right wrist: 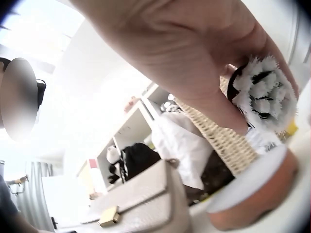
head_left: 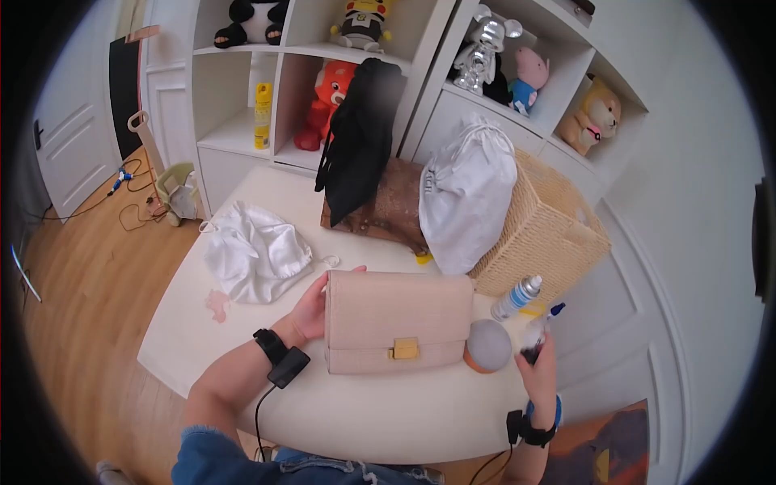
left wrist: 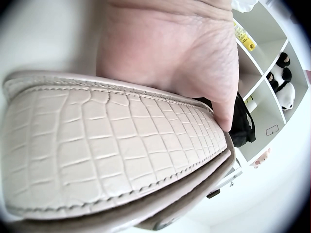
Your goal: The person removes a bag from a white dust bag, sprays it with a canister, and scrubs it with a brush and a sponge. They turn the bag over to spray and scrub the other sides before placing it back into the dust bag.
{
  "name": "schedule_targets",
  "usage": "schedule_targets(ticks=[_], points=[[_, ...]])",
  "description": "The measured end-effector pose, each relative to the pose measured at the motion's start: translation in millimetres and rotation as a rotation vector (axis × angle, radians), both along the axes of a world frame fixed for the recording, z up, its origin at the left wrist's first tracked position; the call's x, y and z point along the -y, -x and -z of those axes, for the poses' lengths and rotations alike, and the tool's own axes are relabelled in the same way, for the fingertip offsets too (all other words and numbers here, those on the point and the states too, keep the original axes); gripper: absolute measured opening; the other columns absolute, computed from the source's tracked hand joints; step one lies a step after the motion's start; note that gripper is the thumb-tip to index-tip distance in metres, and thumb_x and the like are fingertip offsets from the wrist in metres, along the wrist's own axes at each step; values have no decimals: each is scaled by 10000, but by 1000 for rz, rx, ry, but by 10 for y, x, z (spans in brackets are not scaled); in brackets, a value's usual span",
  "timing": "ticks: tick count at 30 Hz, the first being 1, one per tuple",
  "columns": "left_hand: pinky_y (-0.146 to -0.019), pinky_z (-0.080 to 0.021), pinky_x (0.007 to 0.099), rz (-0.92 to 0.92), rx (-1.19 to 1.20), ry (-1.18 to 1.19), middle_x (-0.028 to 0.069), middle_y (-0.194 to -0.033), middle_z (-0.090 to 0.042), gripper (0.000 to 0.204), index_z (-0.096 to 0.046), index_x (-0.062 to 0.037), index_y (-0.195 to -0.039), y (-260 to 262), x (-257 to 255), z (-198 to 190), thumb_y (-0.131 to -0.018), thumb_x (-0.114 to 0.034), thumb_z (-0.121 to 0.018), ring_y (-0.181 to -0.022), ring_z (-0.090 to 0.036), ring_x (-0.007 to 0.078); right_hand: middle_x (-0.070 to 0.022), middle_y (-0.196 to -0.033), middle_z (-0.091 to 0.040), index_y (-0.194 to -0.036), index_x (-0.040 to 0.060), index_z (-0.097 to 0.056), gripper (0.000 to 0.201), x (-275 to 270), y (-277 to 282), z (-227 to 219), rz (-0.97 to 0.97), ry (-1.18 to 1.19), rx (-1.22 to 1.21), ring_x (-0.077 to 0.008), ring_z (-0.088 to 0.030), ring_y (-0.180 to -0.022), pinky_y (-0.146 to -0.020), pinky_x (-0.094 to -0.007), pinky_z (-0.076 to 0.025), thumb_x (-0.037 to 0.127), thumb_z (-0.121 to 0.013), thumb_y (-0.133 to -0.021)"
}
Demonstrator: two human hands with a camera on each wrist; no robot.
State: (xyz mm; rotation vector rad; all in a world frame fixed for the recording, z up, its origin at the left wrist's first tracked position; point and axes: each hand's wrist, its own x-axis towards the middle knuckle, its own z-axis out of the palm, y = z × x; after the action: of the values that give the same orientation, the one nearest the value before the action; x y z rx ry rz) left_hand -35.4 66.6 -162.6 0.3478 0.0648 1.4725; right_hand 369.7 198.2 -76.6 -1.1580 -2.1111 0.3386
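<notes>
Between left hand [head_left: 309, 314] and right hand [head_left: 540, 372]: bag [head_left: 400, 311], on the near half of the table [head_left: 388, 420]
Bag's long axis: left to right, across the person's front, with the clasp [head_left: 406, 348] along the near side
Bag from each hand: just right of the left one and touching it; left of the right one and apart from it
Nearer hand: the left, by contact
Bag to brush [right wrist: 267, 97]: the brush is off the bag's right end, with the round pad [head_left: 489, 344] between
Pad to bag: just beside its right end; I cannot tell from the head view whether they touch
Left hand: palm against the bag's left end, one digit at its edge; the other fingers are hidden behind, so how far they curl I cannot tell
Right hand: thumb and fingers closed round the brush, white bristles bared
Past the right hand: spray can [head_left: 517, 297] near it, beside the basket [head_left: 570, 242]
Both hands: well apart, the bag and pad between
</notes>
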Motion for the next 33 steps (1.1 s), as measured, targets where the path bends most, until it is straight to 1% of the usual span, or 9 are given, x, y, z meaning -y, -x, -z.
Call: schedule_targets(ticks=[3,10,12,15,22,25,27,29,33], points=[[-1115,-306,401,-27,-143,-2,63,-1490,-365,592,-267,-150,-1495,-12,10,-61,-997,-470,-272,-1341,-380,239,-162,-1104,-521,-1126,17,-448,445,122,493,-208,-263,208,-268,-267,-540,-998,-873,-360,-440,-15,-677,-746],[-1140,-256,414,-73,-193,-46,92,-1531,-281,637,-223,-145,-1508,-10,-1,-13,-995,-517,-283,-1379,-318,257,-166,-1181,-506,-967,57,-450,358,756,1942,209,-852,-12,-281,-330,-529,-1063,-914,-379,-440,-18,-704,-726],[-1141,-255,414,-73,-205,-53,91,-1530,-284,636,-224,-140,-1508,3,-7,3,-996,-513,-284,-1378,-319,259,-181,-1207,-508,-965,52,-457,356,810,2156,243,-1232,-305,-164,-355,-516,-1103,-962,-409,-420,-22,-711,-726],[-1142,-251,414,-88,-220,-30,87,-1529,-289,636,-226,-140,-1507,-6,-1,-7,-996,-515,-279,-1378,-320,258,-205,-1266,-490,-957,67,-406,431,639,2162,104,-1133,-346,-33,-364,-520,-1158,-955,-422,-449,-26,-746,-711],[-1138,-259,412,-50,-164,-25,63,-1526,-302,650,-233,-159,-1507,11,-33,12,-987,-548,-257,-1379,-323,245,-183,-1193,-511,-1007,48,-396,340,-134,1824,-41,-291,15,-597,-334,-525,-1069,-939,-379,-413,-33,-639,-784],[-1139,-258,415,-28,-39,-29,60,-1527,-301,656,-231,-154,-1507,32,-73,102,-986,-553,-249,-1378,-324,247,-180,-1192,-517,-949,44,-422,304,78,1879,116,-407,-97,-402,-345,-522,-1095,-939,-382,-421,-25,-654,-767],[-1140,-257,417,-61,-108,-4,59,-1528,-298,657,-231,-152,-1507,22,-69,83,-986,-553,-248,-1377,-325,248,-186,-1191,-517,-880,42,-444,244,410,1963,255,-745,24,-341,-353,-524,-1104,-938,-393,-426,-24,-651,-768],[-1140,-257,419,-97,-178,20,58,-1529,-295,658,-230,-150,-1507,12,-56,46,-987,-553,-246,-1377,-326,248,-173,-1159,-530,-839,49,-461,209,608,2005,231,-1137,-187,-126,-350,-533,-1100,-932,-397,-433,-30,-642,-771],[-1140,-258,423,-76,-149,-26,60,-1529,-292,690,-218,-146,-1509,10,-56,63,-976,-585,-239,-1378,-323,245,-155,-1130,-545,-835,50,-455,221,462,1909,107,-1132,-61,-109,-337,-544,-1079,-930,-393,-442,-34,-647,-764]])
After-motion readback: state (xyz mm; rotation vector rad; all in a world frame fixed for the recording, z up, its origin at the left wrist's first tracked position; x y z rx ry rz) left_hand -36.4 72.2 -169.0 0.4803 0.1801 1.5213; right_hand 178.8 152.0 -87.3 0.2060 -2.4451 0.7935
